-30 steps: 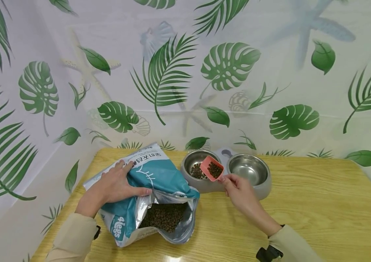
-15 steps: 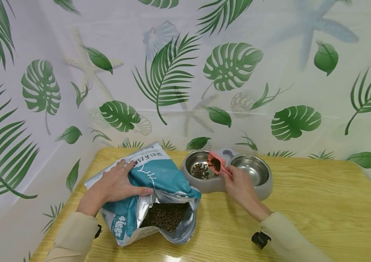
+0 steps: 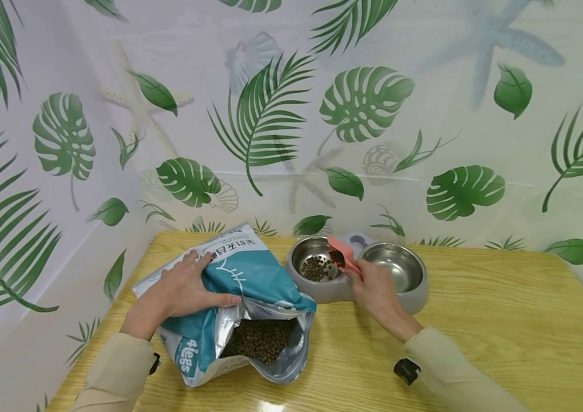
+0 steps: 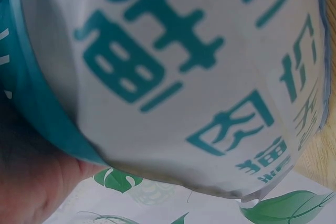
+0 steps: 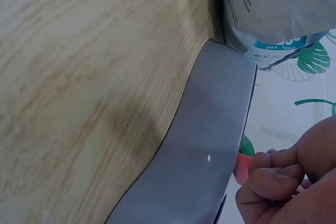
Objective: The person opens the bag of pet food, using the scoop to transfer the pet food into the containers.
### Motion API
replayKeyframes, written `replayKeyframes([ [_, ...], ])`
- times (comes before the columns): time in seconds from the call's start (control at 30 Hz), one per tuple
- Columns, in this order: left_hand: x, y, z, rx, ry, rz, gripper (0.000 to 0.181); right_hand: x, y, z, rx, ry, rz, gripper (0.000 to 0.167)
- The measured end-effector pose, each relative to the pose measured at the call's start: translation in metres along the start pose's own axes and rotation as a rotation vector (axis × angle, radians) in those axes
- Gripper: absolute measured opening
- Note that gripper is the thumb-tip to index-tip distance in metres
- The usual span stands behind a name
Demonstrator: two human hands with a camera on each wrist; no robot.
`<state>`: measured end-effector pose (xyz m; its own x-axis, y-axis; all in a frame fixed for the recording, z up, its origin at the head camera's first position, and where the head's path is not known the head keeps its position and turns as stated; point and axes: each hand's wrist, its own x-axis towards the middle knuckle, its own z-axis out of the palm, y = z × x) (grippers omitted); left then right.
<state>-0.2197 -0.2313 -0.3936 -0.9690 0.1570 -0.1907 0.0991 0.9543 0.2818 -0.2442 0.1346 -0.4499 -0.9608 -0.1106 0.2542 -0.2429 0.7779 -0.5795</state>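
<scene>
My left hand rests on a teal and white bag of pet food, fingers spread over its upper side and thumb lying by the opening. Brown kibble shows in its silver-lined mouth. My right hand grips the handle of a small red scoop. Tilted on its side, the scoop hangs over the right part of the left metal bowl, with some kibble inside it. More kibble lies on that bowl's bottom. In the right wrist view, curled fingers hide most of the scoop.
Both bowls sit in one grey stand near the back edge of the wooden table. The right metal bowl holds nothing visible. A leaf-patterned cloth hangs behind the table.
My right hand has moved the scoop slightly and turned it from nearly level onto its side. Kibble in the left bowl has spread and less shows in the scoop. My left hand stays put.
</scene>
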Motion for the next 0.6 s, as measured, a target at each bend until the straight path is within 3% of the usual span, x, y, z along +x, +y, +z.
replayKeyframes([
  [0.3,0.0002,-0.0002,-0.0001,0.003,0.007,0.006,0.131,0.0034,-0.0006,0.0031,-0.016,0.031,-0.055,0.019],
  [0.6,-0.0005,0.0002,0.0001,0.002,-0.001,-0.002,0.132,0.0043,-0.0019,0.0069,-0.035,0.0,-0.052,0.015],
])
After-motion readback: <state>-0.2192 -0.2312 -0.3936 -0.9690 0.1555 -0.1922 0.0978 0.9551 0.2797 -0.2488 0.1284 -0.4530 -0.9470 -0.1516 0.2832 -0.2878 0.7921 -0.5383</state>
